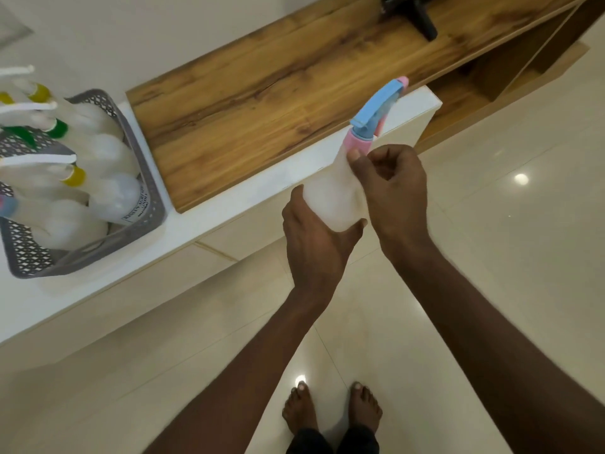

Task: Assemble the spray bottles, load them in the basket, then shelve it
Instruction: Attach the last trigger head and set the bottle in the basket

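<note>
A translucent white spray bottle [330, 194] with a blue trigger head and pink collar [358, 144] is held in front of the counter. My left hand [316, 237] grips the bottle's base from below. My right hand [391, 188] pinches the bottle's neck just under the pink collar with thumb and fingers. At the left, a grey perforated basket [144, 178] sits on the white counter and holds several white spray bottles with yellow and green collars [98, 172].
The white counter top [229, 204] borders a wooden shelf surface [278, 90]. A dark object [415, 11] stands at the far end of the wood. An open wooden cubby [510, 70] lies at right. Glossy tiled floor and bare feet [330, 407] are below.
</note>
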